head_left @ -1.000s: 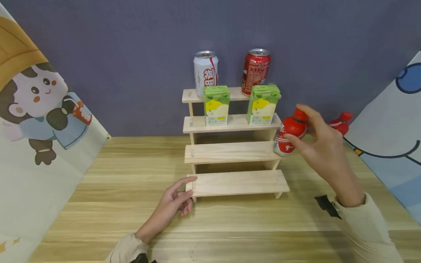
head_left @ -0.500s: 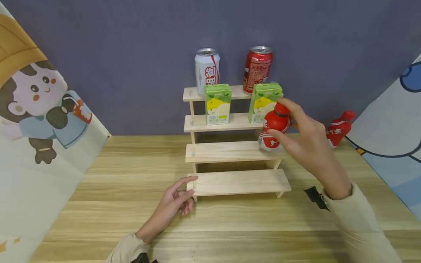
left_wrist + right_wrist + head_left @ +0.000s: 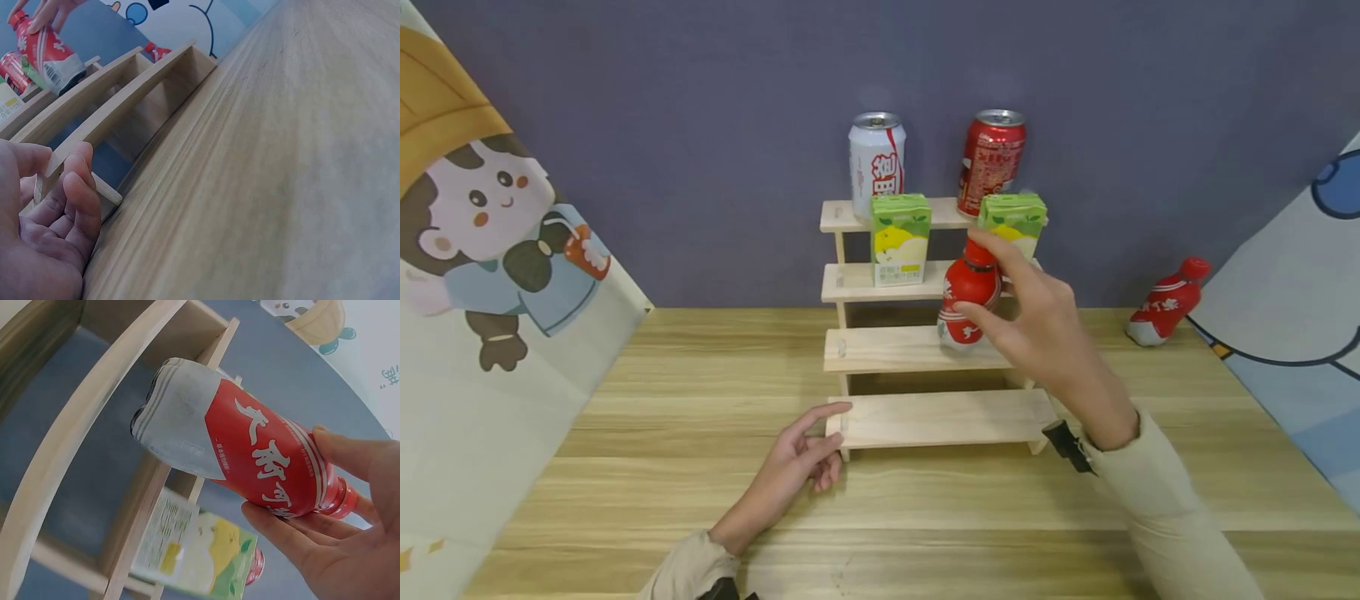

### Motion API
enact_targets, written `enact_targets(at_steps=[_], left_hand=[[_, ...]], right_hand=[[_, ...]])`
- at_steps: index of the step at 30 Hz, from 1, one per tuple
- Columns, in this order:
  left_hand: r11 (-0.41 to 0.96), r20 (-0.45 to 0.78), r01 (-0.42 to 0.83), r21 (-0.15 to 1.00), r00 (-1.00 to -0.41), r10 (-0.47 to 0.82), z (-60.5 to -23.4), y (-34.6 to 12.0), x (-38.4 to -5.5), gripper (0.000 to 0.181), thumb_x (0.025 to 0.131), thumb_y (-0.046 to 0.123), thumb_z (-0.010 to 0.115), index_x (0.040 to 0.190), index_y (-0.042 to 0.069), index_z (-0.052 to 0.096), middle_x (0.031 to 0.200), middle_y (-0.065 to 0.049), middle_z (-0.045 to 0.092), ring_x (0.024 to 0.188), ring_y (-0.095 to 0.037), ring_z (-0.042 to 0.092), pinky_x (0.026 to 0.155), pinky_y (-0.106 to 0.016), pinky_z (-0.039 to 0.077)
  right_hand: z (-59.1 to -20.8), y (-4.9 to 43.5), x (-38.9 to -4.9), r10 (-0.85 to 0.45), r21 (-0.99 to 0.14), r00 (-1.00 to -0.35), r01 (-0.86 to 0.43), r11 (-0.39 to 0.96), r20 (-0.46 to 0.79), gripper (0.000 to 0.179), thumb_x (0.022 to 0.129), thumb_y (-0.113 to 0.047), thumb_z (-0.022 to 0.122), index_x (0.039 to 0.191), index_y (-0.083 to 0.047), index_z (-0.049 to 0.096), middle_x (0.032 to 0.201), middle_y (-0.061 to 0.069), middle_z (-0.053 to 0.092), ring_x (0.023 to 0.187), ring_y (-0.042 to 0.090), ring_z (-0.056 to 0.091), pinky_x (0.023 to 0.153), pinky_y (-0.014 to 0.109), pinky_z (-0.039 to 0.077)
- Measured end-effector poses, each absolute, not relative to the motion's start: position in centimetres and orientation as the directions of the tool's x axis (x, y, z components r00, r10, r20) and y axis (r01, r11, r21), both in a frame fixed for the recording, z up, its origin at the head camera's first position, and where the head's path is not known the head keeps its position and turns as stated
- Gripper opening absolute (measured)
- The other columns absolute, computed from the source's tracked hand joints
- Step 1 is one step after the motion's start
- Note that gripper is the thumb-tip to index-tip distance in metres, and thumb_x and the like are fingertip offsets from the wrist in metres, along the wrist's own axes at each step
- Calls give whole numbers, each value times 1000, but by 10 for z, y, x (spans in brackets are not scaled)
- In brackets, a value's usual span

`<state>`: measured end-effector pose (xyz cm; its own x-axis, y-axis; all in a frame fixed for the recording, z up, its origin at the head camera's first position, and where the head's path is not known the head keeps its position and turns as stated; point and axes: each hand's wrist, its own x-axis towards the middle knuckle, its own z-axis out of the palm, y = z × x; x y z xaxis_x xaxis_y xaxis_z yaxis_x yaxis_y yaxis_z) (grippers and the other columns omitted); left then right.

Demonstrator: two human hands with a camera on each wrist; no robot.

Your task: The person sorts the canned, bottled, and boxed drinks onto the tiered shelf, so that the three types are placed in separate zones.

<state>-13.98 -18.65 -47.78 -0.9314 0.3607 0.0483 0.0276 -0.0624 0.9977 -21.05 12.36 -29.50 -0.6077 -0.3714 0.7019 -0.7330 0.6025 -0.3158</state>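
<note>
**Red bottle arrives at the third step**

Head view, centre frame: the right hand (image 3: 1037, 333) pinches a red bottle (image 3: 966, 296) over the stepped wooden rack (image 3: 925, 350); the left hand (image 3: 797, 462), relaxed, touches its lowest step.

Right wrist view: fingers (image 3: 294, 534) wrap the bottle's neck. It likely needs lowering upright next.

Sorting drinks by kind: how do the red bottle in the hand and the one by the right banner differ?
The held bottle is gripped by the right hand over the rack's second step; the other bottle leans untouched on the table. Both share red caps and red-white labels.
</note>
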Motion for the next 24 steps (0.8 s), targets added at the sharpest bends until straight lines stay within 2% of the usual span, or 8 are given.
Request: enact_targets(at_steps=[5,13,20,24], left_hand=[[-55,41,23,998,-932,360,-477,-186,-140,47,103,21,55,148,15,43,67,-6,63,55,-9,54,49,-19,47],[-47,26,10,999,-935,352,-476,-185,-138,47,103,21,56,148,16,44,67,-5,63,54,-9,54,50,-19,47],[-47,27,11,999,-937,348,-476,-184,-139,47,102,21,57,148,16,45,67,-6,63,54,-10,54,49,-19,47],[-48,28,12,999,-937,349,-476,-184,-138,47,102,20,57,148,15,44,67,-6,63,54,-10,54,49,-19,47]], right_hand=[[-296,107,-211,-368,-359,-615,-744,564,697,84,79,-10,85,150,-19,42,128,10,63,103,20,64,84,36,58],[-301,83,-214,-378,-352,-587,-771,530,716,79,79,-11,85,146,-13,45,121,11,66,96,20,64,78,34,58],[-305,73,-218,-402,-351,-573,-791,502,714,76,81,-14,84,146,-12,45,118,12,67,89,19,63,74,33,57],[-308,73,-221,-404,-355,-574,-791,498,712,76,83,-15,82,147,-13,43,120,12,67,91,20,65,75,32,58]])
